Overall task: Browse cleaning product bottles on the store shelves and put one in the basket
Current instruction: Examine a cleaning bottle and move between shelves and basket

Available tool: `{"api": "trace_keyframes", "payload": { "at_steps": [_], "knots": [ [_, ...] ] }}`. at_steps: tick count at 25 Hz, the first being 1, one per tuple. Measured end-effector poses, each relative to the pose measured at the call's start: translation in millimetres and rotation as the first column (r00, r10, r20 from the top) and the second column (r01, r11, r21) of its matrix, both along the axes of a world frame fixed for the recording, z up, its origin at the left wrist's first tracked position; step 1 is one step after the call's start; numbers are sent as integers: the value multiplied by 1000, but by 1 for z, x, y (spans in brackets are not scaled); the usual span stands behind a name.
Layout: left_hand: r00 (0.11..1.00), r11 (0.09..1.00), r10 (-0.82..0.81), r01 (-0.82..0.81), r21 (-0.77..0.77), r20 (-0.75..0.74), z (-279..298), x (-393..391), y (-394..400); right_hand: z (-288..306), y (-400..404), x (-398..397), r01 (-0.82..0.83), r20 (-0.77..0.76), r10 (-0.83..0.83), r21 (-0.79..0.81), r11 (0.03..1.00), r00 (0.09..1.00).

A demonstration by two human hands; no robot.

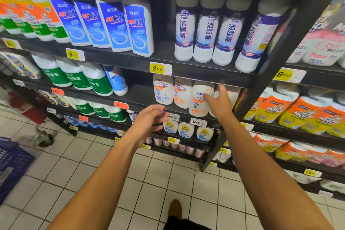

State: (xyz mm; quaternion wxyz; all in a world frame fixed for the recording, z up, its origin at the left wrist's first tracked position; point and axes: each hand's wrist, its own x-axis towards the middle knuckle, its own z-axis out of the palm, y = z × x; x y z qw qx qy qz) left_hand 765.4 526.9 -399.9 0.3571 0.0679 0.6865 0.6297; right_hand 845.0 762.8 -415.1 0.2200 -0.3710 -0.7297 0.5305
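Both bare forearms stretch over pale floor tiles (168,173) toward the black shelving (186,70). Against its middle shelf, the right hand (219,103) reaches with relaxed fingers to the white-and-orange bottles (197,99); the left hand (149,120) hovers loosely spread, holding nothing. Far left of the shelving sits the blue basket (13,164).

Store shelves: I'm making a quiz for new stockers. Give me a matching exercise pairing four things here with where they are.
Things
1. blue-label bottles
2. green-label bottles
3. basket
4. right hand

Places
A. on the floor at the left edge
B. upper shelf, left of the purple-label bottles
C. at the white and orange bottles
D. shelf below the blue-label bottles

Pairs: 1-B, 2-D, 3-A, 4-C
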Motion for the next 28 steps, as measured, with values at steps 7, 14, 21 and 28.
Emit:
{"api": "trace_keyframes", "payload": {
  "at_steps": [7,14,21,28],
  "knots": [
    [999,999,-27,28,-32,28,-13,-31,13,-17,15,-45,74,71,-69,-62,995,995],
    [994,993,-99,101,-55,47,-20,-58,12,-18,20,-44,96,131,-97,16,995,987],
    [968,964,-226,239,-118,112,-37,-70,12,-26,23,-23,22,245,-58,149,989,968],
    [939,940,-307,325,-107,158,-39,-76,8,-21,29,-24,75,172,-83,54,996,982]
  ]
}}
